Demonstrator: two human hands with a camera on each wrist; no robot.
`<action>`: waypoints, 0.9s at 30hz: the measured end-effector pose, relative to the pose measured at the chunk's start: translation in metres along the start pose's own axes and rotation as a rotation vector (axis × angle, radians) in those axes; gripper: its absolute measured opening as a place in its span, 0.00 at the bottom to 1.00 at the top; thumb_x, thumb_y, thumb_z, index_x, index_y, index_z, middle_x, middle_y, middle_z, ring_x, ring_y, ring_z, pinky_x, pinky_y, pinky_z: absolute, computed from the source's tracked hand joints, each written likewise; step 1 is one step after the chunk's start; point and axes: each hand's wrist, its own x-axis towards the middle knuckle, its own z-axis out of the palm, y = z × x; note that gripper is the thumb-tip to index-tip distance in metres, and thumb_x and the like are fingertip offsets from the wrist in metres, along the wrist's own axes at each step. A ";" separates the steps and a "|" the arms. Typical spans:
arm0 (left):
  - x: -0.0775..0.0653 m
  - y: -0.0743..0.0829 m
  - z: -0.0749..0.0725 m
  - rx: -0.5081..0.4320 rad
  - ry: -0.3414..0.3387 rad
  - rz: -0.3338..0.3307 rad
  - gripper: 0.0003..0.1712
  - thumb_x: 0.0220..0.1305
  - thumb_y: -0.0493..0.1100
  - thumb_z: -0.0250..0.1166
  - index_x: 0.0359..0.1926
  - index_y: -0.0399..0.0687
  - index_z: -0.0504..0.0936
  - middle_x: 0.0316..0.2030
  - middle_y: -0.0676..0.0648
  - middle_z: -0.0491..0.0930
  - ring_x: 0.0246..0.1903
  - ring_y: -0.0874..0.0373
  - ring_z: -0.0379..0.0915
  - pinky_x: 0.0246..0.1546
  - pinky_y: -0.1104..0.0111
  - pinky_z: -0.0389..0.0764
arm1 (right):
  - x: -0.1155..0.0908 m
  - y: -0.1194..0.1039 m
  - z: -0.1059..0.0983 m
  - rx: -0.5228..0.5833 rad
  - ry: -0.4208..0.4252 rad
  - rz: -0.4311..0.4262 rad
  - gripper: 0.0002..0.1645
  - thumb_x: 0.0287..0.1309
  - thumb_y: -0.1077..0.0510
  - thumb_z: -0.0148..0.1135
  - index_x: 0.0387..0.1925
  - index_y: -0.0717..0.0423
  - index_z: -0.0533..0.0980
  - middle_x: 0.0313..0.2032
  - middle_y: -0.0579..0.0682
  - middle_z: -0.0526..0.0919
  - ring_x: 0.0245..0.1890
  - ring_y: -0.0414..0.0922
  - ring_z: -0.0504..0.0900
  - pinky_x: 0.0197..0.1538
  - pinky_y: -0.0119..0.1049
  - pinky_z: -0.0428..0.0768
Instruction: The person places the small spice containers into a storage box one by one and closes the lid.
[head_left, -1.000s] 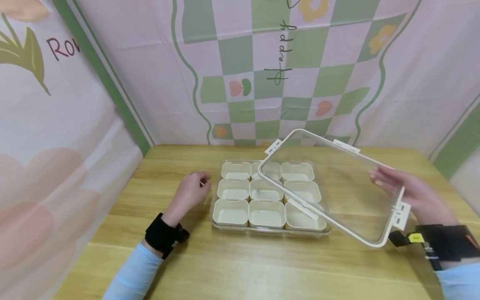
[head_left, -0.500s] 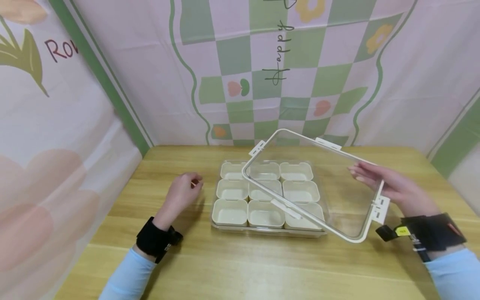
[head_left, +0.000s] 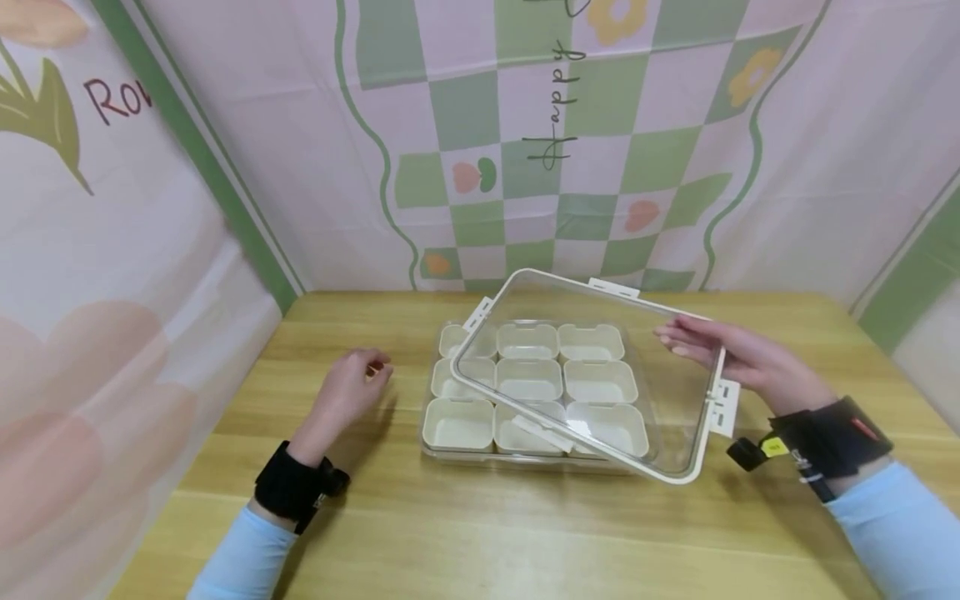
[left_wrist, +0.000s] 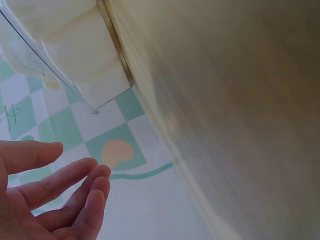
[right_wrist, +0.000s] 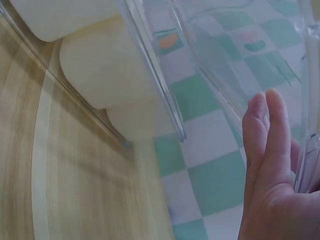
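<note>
A clear lid (head_left: pixel 671 408) with a white rim and side clips hangs tilted over a clear plastic box (head_left: pixel 480 459). My right hand (head_left: pixel 738 357) grips the lid by its right edge, which runs between thumb and fingers in the right wrist view. Inside the box stand several cream cups (head_left: pixel 458 427) in rows, all of them without contents. The lid overlaps most of the cups in the head view. To the left of the box, apart from it, my left hand (head_left: pixel 348 385) hovers with loosely bent fingers (left_wrist: pixel 90 200) and holds nothing.
The box stands on a wooden table (head_left: pixel 480 533). A patterned cloth (head_left: pixel 465 108) hangs behind the table's back edge, and another cloth (head_left: pixel 135 333) hangs along the left side. Both wrists wear black straps with small cameras.
The lid has moved left and slightly down with my right hand, covering more of the box in view. My left hand has drawn back to the left, away from the box.
</note>
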 end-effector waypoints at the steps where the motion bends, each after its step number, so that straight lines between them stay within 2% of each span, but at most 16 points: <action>1: 0.000 -0.001 -0.001 0.005 0.009 0.010 0.14 0.61 0.40 0.62 0.44 0.34 0.82 0.38 0.39 0.82 0.39 0.47 0.77 0.42 0.55 0.78 | 0.003 -0.001 0.002 -0.019 0.011 0.017 0.27 0.72 0.68 0.23 0.61 0.73 0.65 0.58 0.68 0.72 0.60 0.52 0.74 0.62 0.37 0.69; 2: 0.000 -0.002 -0.002 0.011 0.016 0.018 0.14 0.61 0.40 0.62 0.44 0.34 0.82 0.39 0.38 0.82 0.40 0.46 0.77 0.43 0.54 0.77 | 0.009 -0.003 0.005 0.019 0.096 0.057 0.26 0.73 0.66 0.26 0.55 0.71 0.71 0.53 0.66 0.77 0.56 0.52 0.78 0.59 0.36 0.73; 3: -0.001 -0.002 -0.003 0.015 0.021 0.020 0.14 0.61 0.40 0.62 0.44 0.34 0.82 0.39 0.37 0.82 0.41 0.45 0.77 0.44 0.54 0.77 | 0.014 -0.004 0.007 0.147 0.192 0.090 0.29 0.74 0.61 0.26 0.49 0.68 0.76 0.49 0.64 0.80 0.52 0.52 0.81 0.56 0.35 0.75; 4: -0.001 -0.003 -0.004 0.017 0.024 0.020 0.14 0.61 0.40 0.62 0.44 0.34 0.82 0.40 0.37 0.82 0.42 0.44 0.76 0.45 0.53 0.76 | 0.017 -0.004 0.008 0.142 0.203 0.103 0.29 0.74 0.61 0.26 0.49 0.67 0.77 0.49 0.63 0.81 0.51 0.51 0.82 0.56 0.35 0.76; 11: -0.007 -0.010 -0.010 0.018 0.028 -0.003 0.15 0.61 0.39 0.62 0.46 0.33 0.81 0.45 0.34 0.80 0.49 0.40 0.73 0.50 0.50 0.73 | 0.030 0.001 0.008 0.101 0.202 0.136 0.29 0.74 0.61 0.26 0.47 0.66 0.77 0.48 0.62 0.82 0.49 0.51 0.82 0.54 0.35 0.77; 17: -0.010 -0.016 -0.014 0.019 0.018 -0.020 0.16 0.62 0.40 0.61 0.47 0.34 0.81 0.47 0.34 0.79 0.51 0.39 0.72 0.52 0.49 0.72 | 0.037 0.002 0.007 0.066 0.201 0.174 0.28 0.74 0.61 0.27 0.47 0.64 0.78 0.48 0.61 0.82 0.50 0.50 0.82 0.54 0.34 0.77; 23: -0.011 -0.019 -0.017 0.015 0.016 -0.026 0.16 0.62 0.41 0.61 0.48 0.34 0.80 0.47 0.34 0.79 0.52 0.38 0.72 0.53 0.48 0.72 | 0.049 0.002 0.008 0.067 0.228 0.218 0.26 0.74 0.62 0.30 0.47 0.63 0.78 0.47 0.61 0.83 0.48 0.50 0.83 0.54 0.34 0.77; 27: -0.011 -0.020 -0.019 0.013 0.012 -0.022 0.17 0.62 0.41 0.61 0.48 0.34 0.80 0.47 0.34 0.79 0.52 0.38 0.72 0.53 0.48 0.72 | 0.057 0.004 0.008 0.080 0.217 0.237 0.25 0.73 0.63 0.31 0.47 0.64 0.77 0.46 0.62 0.83 0.48 0.50 0.83 0.54 0.34 0.77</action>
